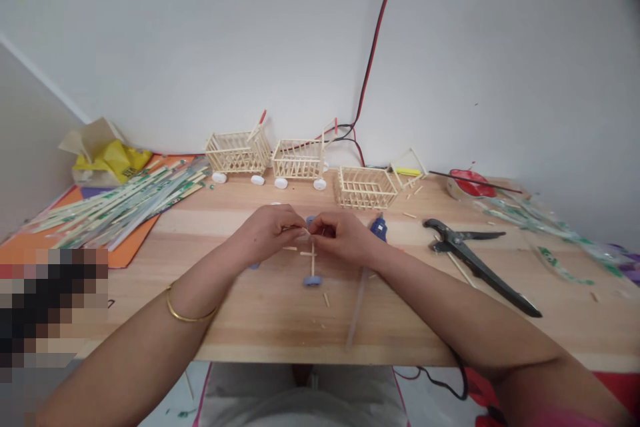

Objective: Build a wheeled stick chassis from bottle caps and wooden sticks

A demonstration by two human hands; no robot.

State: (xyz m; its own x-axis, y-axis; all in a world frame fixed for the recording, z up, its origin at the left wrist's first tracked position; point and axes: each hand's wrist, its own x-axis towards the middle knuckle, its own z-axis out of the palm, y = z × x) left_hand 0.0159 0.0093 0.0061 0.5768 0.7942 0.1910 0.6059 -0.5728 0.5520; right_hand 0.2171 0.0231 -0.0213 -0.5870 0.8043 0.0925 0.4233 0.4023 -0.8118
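Note:
My left hand point(275, 230) and my right hand point(345, 237) meet at the middle of the table, both with fingers pinched. A thin pale piece of wooden stick point(307, 231) shows between the fingertips; most of it is hidden. Just below them lies a wooden stick axle point(313, 263) with a short crosspiece. Its near end carries a bluish-grey wheel point(313, 281), and another wheel point(311, 220) shows partly behind the fingers. A blue glue gun point(379, 227) is beside my right hand, partly covered by it, with a clear glue stick point(357, 310) lying nearer the table edge.
Along the wall stand two wheeled stick carts point(237, 152) point(299, 159) and a stick basket point(367, 187) without visible wheels. Packaged sticks point(135, 200) lie left on orange card. Black pliers point(480, 263), a red-lined bowl point(470, 185) and plastic wrappers point(555, 230) are right.

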